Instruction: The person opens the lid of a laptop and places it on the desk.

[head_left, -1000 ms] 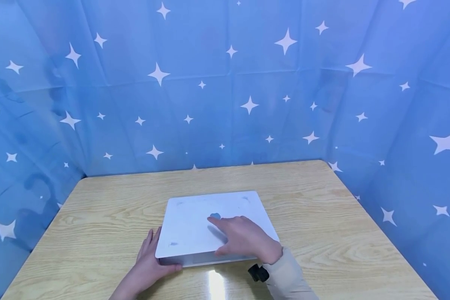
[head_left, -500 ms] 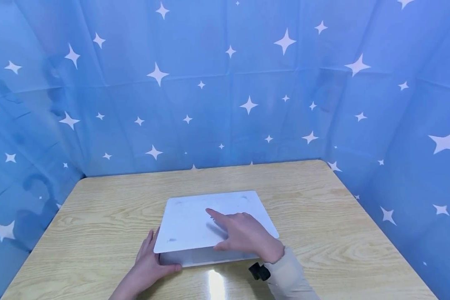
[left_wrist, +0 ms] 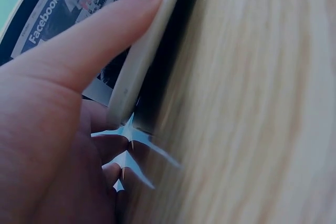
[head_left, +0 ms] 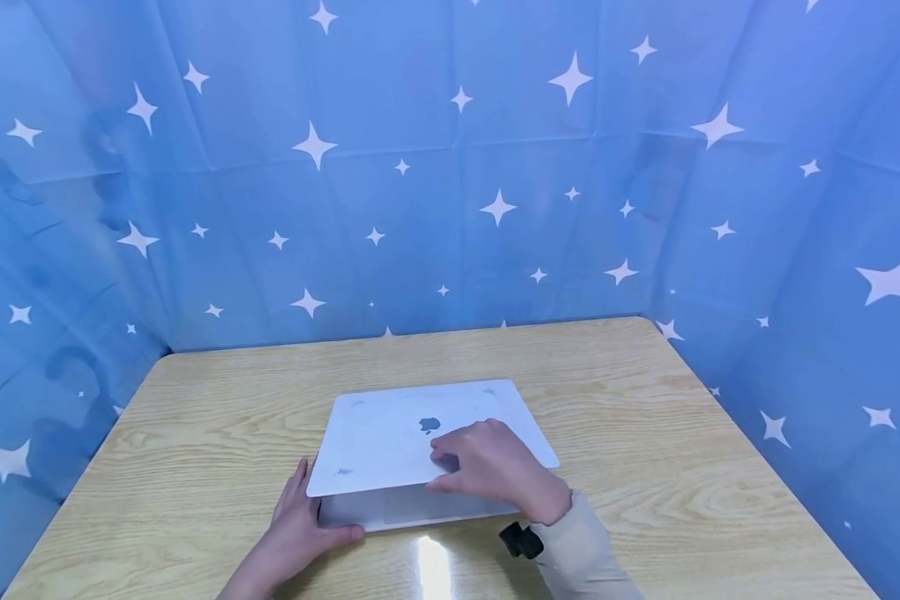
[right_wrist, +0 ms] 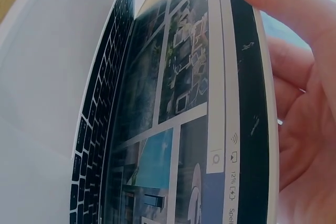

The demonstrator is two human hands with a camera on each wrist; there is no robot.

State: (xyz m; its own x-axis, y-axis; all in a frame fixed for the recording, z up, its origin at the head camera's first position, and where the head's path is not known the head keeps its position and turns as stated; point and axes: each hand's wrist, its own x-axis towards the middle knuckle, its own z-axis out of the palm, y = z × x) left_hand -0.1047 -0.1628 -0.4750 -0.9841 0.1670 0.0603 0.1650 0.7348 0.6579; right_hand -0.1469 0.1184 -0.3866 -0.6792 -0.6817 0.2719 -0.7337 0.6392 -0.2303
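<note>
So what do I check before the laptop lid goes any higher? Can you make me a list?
1. Right hand on the lid: ok, it grips the front edge.
2. Left hand on the base: ok, it holds the front left corner.
3. Left fingers clear of the lid: cannot tell, the lid's corner overlaps that hand in the head view.
4. Whole keyboard free of things: cannot tell, only part of it shows.
5. Screen lit: ok, pictures show on it.
6. Plenty of battery: not ok, I'd say; the battery sign reads 12%.
</note>
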